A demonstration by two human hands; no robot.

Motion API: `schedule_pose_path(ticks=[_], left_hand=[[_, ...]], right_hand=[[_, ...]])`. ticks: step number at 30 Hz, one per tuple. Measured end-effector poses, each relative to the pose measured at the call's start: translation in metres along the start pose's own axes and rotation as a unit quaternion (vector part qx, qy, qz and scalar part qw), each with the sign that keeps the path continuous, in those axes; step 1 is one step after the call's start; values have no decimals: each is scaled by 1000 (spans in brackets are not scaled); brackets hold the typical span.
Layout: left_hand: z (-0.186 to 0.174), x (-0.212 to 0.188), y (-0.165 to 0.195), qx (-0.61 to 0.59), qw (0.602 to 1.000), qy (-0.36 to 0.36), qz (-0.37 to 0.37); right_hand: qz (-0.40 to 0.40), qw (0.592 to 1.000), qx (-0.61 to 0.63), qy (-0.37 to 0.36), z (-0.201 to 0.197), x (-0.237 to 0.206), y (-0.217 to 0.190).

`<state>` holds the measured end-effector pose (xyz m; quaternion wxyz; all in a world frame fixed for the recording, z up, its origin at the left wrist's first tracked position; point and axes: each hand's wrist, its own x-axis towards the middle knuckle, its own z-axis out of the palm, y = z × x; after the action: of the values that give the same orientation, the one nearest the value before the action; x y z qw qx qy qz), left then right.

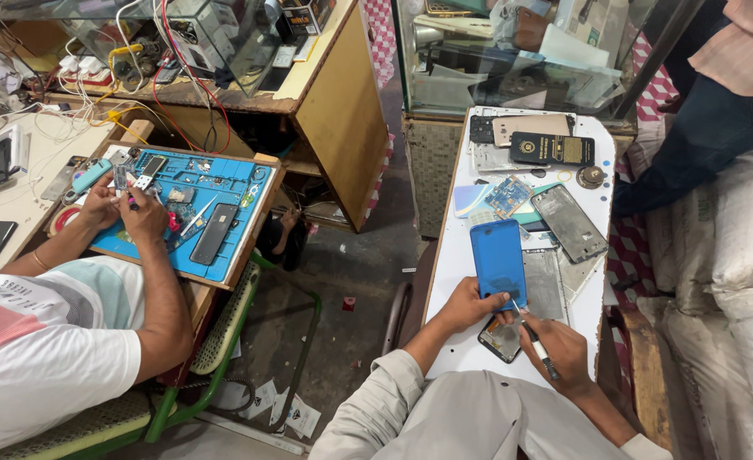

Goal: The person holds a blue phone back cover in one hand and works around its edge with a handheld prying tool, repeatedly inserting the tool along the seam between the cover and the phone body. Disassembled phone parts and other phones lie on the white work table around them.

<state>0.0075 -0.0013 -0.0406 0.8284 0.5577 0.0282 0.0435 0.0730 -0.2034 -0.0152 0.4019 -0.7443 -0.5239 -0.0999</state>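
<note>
My left hand [468,307] grips the lower edge of a blue phone panel [499,260] lying on a narrow white table [455,281]. My right hand [565,351] holds a thin dark-handled tool [536,344] like a pen, with its tip at the panel's bottom right corner. A small dark phone part [501,338] lies on the table between my two hands. A grey metal plate [546,285] sits just right of the blue panel.
Further up the table lie an open phone frame [569,223], a blue circuit board [507,196] and a black box [552,149]. At the left a co-worker's hands [125,209] work over a blue mat [223,183]. Another person's legs [700,128] and white sacks [747,230] are at the right.
</note>
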Motion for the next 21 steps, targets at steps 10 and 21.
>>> schedule_pose_path(ticks=[10, 21], left_hand=[[2, 1, -1, 29, 999, 15, 1], [1, 0, -2, 4, 1000, 26, -8]], right_hand=[[-15, 999, 18, 47, 1, 1, 1], [6, 998, 20, 65, 1, 0, 0]])
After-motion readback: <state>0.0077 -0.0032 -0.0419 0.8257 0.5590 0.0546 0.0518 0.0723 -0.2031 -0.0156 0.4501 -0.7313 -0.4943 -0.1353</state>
